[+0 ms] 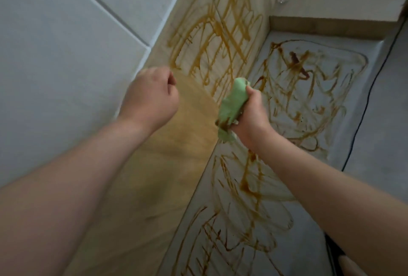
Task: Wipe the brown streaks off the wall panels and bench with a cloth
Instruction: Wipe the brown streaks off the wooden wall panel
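Cloth [234, 101] gripped in right hand [251, 116] — streaked panel [220, 32] behind.

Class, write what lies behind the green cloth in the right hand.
Behind the green cloth, gripped by the right hand, stands the wooden wall panel, streaked brown above it. The patch the cloth covers cannot be seen.

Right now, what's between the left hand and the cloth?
Only wood panel, mostly wiped there, between the left hand and the cloth in the right hand; head view.
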`<state>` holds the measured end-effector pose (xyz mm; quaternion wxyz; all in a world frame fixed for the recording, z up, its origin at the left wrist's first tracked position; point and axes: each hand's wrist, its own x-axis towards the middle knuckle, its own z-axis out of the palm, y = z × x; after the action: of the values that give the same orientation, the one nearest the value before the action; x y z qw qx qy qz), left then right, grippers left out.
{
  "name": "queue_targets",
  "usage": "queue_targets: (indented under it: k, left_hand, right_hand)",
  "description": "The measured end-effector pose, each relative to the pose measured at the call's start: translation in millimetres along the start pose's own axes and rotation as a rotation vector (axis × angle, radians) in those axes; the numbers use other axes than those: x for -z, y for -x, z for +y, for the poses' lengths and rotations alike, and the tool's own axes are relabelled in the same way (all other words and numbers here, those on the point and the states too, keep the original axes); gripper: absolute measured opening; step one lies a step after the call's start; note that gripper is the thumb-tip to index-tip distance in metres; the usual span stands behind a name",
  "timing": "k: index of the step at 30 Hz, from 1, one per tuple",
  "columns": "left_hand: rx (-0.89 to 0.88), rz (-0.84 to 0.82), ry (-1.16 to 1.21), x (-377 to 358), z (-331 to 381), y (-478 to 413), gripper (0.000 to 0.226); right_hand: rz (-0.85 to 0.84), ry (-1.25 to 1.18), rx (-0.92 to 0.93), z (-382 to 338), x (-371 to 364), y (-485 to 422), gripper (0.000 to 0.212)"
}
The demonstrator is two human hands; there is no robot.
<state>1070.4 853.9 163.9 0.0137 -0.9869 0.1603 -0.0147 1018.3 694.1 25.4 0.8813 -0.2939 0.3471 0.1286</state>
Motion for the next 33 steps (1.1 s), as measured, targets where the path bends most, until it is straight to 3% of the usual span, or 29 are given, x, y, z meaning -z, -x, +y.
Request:
queue_targets:
  k: [2, 4, 7, 12, 15, 21, 23, 27, 29, 31, 33]
  left_hand:
    - [-0.219, 0.062, -0.293, 21.1, -9.8, -22.1, 0.030]
    - [-0.379, 0.080, -0.546, 35.3, -21.1, -42.7, 0.028]
    - [-0.475, 0.124, -0.744, 44.4, -35.5, -70.7, 0.022]
    - [-0.314, 0.026, -1.028, 38.5, -38.2, -97.5, 0.062]
    - [-0.329, 0.002, -1.204, 29.6, -44.1, -98.9, 0.067]
    - [-0.366, 0.033, -1.251, 28.9, -41.7, -100.2, 0.067]
    - [-0.377, 0.045, -1.216, 27.9, -42.9, -100.5, 0.066]
    - [-0.393, 0.063, -1.203, 29.1, -42.9, -101.6, 0.066]
    - [-0.389, 0.061, -1.204, 28.8, -41.6, -100.7, 0.065]
    - [-0.384, 0.054, -1.193, 29.1, -40.0, -100.8, 0.065]
    - [-0.381, 0.047, -1.170, 29.5, -39.1, -100.5, 0.065]
  right_hand:
    - [-0.120, 0.056, 0.083, 0.8, -31.7, -2.0, 0.062]
    - [-0.253, 0.111, 0.206, 4.5, -63.7, -1.6, 0.048]
    - [-0.411, 0.390, 0.442, 9.9, -109.0, -6.7, 0.045]
    - [-0.111, 0.683, 0.713, 27.6, -131.4, -44.3, 0.061]
    - [-0.074, 0.893, 0.845, 42.9, -136.8, -71.8, 0.060]
    - [-0.016, 0.752, 1.067, 54.4, -151.1, -112.7, 0.065]
    - [0.052, 0.704, 0.958, 51.5, -139.5, -138.1, 0.064]
    - [0.258, 0.473, 0.302, 37.7, -110.8, -190.5, 0.054]
    - [0.309, 0.373, 0.084, 33.7, -105.9, -193.4, 0.055]
    - [0.288, 0.396, 0.131, 36.6, -115.4, -176.9, 0.056]
    - [0.189, 0.491, 0.423, 41.0, -136.4, -140.9, 0.057]
